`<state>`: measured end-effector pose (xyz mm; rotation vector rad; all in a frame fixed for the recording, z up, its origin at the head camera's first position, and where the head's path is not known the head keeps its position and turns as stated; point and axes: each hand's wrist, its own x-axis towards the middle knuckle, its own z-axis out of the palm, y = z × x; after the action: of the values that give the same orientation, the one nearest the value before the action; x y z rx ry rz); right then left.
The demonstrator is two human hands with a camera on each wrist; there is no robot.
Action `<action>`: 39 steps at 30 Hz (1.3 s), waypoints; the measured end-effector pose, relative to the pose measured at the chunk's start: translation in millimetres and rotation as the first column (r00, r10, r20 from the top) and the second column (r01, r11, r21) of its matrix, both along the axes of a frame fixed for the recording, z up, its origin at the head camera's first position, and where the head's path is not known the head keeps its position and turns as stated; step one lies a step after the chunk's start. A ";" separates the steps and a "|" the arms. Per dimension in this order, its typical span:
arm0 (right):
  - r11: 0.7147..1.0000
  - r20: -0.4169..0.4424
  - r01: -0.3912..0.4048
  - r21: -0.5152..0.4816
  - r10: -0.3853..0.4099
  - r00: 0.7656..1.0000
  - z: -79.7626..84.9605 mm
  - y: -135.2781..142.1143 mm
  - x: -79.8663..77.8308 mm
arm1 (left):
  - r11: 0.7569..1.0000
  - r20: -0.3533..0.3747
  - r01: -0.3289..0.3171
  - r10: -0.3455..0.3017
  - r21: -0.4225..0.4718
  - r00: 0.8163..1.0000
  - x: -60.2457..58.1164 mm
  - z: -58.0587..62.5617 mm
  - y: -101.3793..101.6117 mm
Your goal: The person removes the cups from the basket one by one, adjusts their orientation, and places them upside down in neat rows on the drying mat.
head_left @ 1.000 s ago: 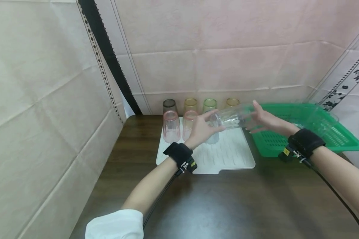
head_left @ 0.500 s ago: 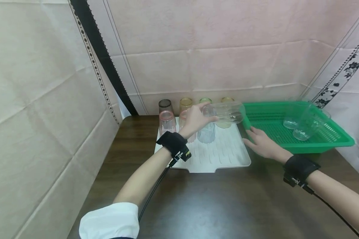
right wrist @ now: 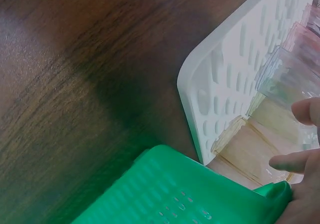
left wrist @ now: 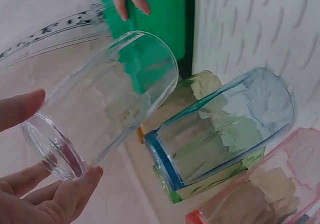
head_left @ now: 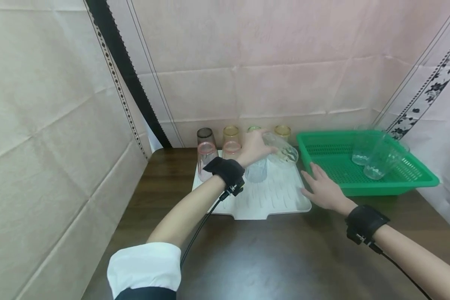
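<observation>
My left hand [head_left: 256, 146] pinches a clear drinking glass [left wrist: 110, 94] around its base, fingers and thumb on opposite sides. The glass hangs tilted above the white ridged drying tray [head_left: 281, 200], its mouth angled down to the right in the head view. Just beside it, a blue-tinted glass [left wrist: 225, 124] stands upside down on the tray. My right hand [head_left: 325, 189] holds nothing, its fingers spread at the near left corner of the green basket [head_left: 390, 189], between basket and tray. In the right wrist view its fingertips [right wrist: 285, 161] overlap the basket's rim.
Upside-down glasses fill the tray's back: a grey one [head_left: 205, 135], amber ones [head_left: 231, 133], a green one [head_left: 253, 128] and pink ones [head_left: 206, 156]. Two clear glasses [head_left: 376, 168] lean inside the basket. Behind stands a cloth-covered wall [head_left: 285, 91]; brown wooden table [head_left: 285, 258] lies in front.
My right hand has left the clear glass and dropped to the basket's near left side. My left hand keeps the glass and has tipped its mouth downward over the tray.
</observation>
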<state>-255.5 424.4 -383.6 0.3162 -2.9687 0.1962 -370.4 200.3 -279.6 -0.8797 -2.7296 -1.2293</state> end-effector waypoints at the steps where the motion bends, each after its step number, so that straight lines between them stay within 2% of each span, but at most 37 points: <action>1: 1.000 0.002 0.005 0.003 -0.005 1.000 -1.0 0.1 1.2 | 1.000 -0.011 0.006 -0.006 -0.010 1.000 -1.5 -1.7 5.0; 4: 1.000 -0.002 0.009 0.010 -0.009 1.000 -4.8 0.8 4.0 | 0.998 -0.043 0.015 -0.018 -0.057 0.999 -4.5 -7.1 20.6; 9: 1.000 -0.025 -0.013 -0.005 0.012 1.000 -12.0 -0.7 6.4 | 0.981 -0.068 0.008 -0.021 -0.191 0.997 -9.4 -15.7 44.2; 16: 1.000 -0.043 -0.015 -0.001 0.015 0.999 -16.7 -5.3 6.1 | 0.949 -0.095 -0.024 -0.006 -0.314 0.995 -11.9 -22.1 61.2; 20: 1.000 -0.045 -0.007 0.012 0.008 0.999 -16.5 -5.6 4.4 | 0.941 -0.078 -0.013 -0.014 -0.337 0.997 -15.0 -22.0 63.9; 26: 1.000 -0.062 0.009 0.009 -0.008 0.998 -12.8 -7.4 5.3 | 0.947 -0.052 -0.010 -0.008 -0.322 0.999 -20.8 -23.8 65.8; 34: 1.000 -0.108 0.014 0.017 -0.012 0.994 -14.2 -6.9 6.7 | 0.923 -0.118 -0.052 0.007 -0.380 0.993 -26.2 -32.5 73.9; 39: 0.999 -0.123 0.023 0.023 -0.020 0.992 -14.1 -4.4 6.3 | 0.924 -0.105 -0.049 0.010 -0.380 0.994 -29.7 -36.7 82.1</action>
<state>-249.2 420.0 -397.7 0.2876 -2.8532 0.1330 -400.1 282.4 -316.3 -0.8924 -2.9333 -0.6289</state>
